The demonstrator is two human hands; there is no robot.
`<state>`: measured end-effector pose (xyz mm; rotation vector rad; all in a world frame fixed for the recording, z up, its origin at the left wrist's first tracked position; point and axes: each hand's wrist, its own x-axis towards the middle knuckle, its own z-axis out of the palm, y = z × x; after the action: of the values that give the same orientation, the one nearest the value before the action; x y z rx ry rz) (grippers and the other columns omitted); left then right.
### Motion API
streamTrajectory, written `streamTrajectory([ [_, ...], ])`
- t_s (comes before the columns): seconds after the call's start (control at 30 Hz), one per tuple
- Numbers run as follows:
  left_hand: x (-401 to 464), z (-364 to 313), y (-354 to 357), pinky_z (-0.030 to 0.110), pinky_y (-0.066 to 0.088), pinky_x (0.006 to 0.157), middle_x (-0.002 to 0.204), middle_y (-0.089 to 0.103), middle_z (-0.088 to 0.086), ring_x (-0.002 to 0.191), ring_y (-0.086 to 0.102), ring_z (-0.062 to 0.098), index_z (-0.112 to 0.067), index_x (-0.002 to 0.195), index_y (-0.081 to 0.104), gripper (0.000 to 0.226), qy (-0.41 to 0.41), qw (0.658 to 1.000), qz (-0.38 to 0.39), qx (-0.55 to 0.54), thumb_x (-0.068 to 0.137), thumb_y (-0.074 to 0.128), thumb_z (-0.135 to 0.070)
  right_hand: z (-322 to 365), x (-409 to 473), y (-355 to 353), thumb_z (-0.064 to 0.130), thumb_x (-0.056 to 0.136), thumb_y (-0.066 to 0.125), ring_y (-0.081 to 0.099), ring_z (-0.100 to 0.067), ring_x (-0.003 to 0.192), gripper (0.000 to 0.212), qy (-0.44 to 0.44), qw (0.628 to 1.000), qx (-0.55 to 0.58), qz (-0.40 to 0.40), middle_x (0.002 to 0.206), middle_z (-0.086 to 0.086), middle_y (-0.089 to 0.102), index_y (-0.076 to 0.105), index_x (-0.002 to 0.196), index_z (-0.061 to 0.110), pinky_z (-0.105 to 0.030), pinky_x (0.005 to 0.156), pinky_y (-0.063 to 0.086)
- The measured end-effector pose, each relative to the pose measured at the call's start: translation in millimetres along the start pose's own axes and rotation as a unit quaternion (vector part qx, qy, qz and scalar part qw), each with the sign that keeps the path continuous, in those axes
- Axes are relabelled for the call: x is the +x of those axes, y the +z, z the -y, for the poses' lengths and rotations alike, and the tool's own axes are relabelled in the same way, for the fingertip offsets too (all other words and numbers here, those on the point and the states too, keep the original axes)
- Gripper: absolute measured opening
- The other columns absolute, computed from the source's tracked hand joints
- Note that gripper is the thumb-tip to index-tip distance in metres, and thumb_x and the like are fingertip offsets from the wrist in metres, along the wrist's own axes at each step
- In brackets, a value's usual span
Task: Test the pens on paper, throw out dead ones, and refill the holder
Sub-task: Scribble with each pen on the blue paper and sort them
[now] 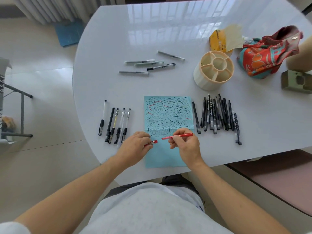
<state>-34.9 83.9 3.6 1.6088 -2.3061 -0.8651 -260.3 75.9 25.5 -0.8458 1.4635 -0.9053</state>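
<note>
Head view, looking straight down at the worktop (118,39), white and glossy with window reflections on it. Right hand (185,146) is pinching a red pen (179,136) with the tip aimed left over the blue paper (168,114), and the left hand (136,146) has its fingers curled around the red cap (152,143). My guess is it's either about to get scribbled or about to get recapped, can't say which. The paper is already packed with black lines plus a few red ones, only the near strip under the hands is bare, so that's probably why the hands are working down there.

Sorting looks deliberate: 5 clip pens (114,124) lined up left of the paper, a big bunch of black pens (217,114) just right of it, and 5 grey capped pens (148,64) scattered further back. Which pile is dead and which is good, no clue from here. The holder (213,70) is a cream round thing with compartments, sitting back right and holding nothing yet, so refilling hasn't started.

Beyond that there's a yellow packet (217,41), a red patterned cloth bag (270,53) and a greenish box (295,81) at the right edge. Pale tiled floor (42,98), a blue mat (69,34) near the curtain.
</note>
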Motion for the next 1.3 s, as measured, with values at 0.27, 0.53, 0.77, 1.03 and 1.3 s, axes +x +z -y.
streamTrajectory([
  [0.27,11.6,-21.8,-6.4,0.034,0.048,0.073,0.088,0.067,-0.005,0.082,0.059,0.017,-0.019,0.099,0.069,0.019,0.005,1.000,0.017,-0.014,0.097,0.056,-0.034,2.0,-2.4,2.3,0.003,0.094,0.067,0.073,-0.027,0.073,0.002,0.041,0.997,-0.006,0.071,0.078,-0.013,0.075,0.068,0.093,0.005,-0.039,0.068,0.062],
  [0.53,28.0,-47.7,-4.9,0.037,0.044,0.061,0.073,0.061,-0.003,0.065,0.053,0.020,-0.017,0.085,0.061,0.023,-0.008,0.998,0.053,-0.028,0.100,0.050,-0.030,-1.1,0.0,-9.9,0.018,0.100,0.065,0.073,-0.025,0.071,0.012,0.038,0.997,-0.057,0.039,0.079,-0.008,0.076,0.068,0.099,0.007,-0.038,0.068,0.064],
  [0.77,52.2,-46.8,-0.4,0.035,0.040,0.105,0.134,0.058,-0.004,0.127,0.046,0.017,-0.023,0.134,0.056,0.043,-0.035,0.999,-0.007,-0.038,0.095,0.058,-0.042,35.4,67.2,-41.8,0.017,0.100,0.055,0.067,-0.018,0.074,0.005,0.035,0.970,-0.241,0.006,0.093,-0.008,0.072,0.058,0.104,0.016,-0.038,0.069,0.060],
  [1.03,39.7,-6.3,5.3,0.041,0.023,0.120,0.159,0.027,0.005,0.149,0.017,0.026,-0.023,0.147,0.039,0.066,-0.085,0.986,0.072,0.121,0.088,0.067,-0.037,30.2,109.7,-65.2,0.019,0.098,0.063,0.066,-0.034,0.097,0.029,-0.072,0.837,-0.539,0.066,0.108,-0.013,0.069,0.060,0.125,0.011,-0.042,0.085,0.054],
  [1.3,36.8,0.5,11.2,0.041,0.028,0.117,0.158,0.030,0.002,0.148,0.020,0.024,-0.027,0.141,0.045,0.064,-0.095,0.988,0.047,0.114,0.081,0.070,-0.032,56.8,136.2,-49.6,0.016,0.097,0.059,0.065,-0.034,0.096,0.026,-0.146,0.809,-0.569,0.033,0.116,-0.010,0.063,0.066,0.122,0.012,-0.043,0.080,0.053],
])
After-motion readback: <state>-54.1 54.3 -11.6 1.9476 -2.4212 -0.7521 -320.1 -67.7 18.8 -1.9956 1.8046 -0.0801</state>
